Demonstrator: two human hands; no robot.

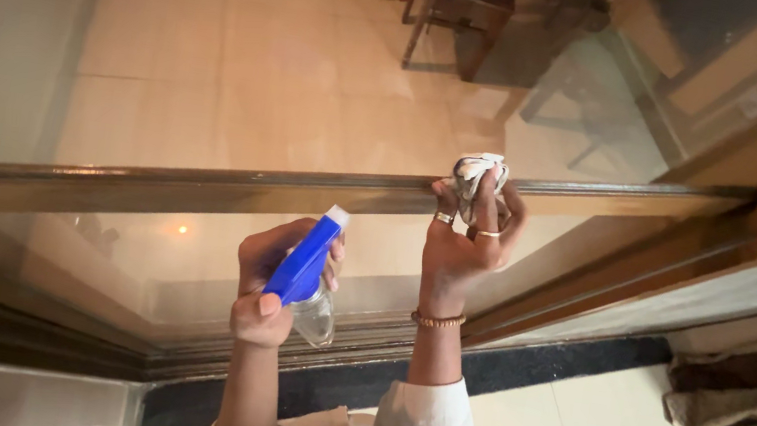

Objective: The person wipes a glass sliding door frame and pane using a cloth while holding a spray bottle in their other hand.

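Observation:
My left hand (264, 281) grips a spray bottle (309, 268) with a blue trigger head and clear body, its nozzle turned toward the glass. My right hand (465, 242) holds a crumpled white cloth (479, 173) pressed against the metal handrail (201, 183) that runs along the top of a glass railing panel (130, 250). Rings and a bead bracelet show on the right hand.
Beyond the railing lies a lower tiled floor (254, 41) with dark chairs (457, 3) at the far end. A brown wooden frame (694, 263) rises on the right. A grey-brown fabric (751, 419) lies on the pale floor tiles at lower right.

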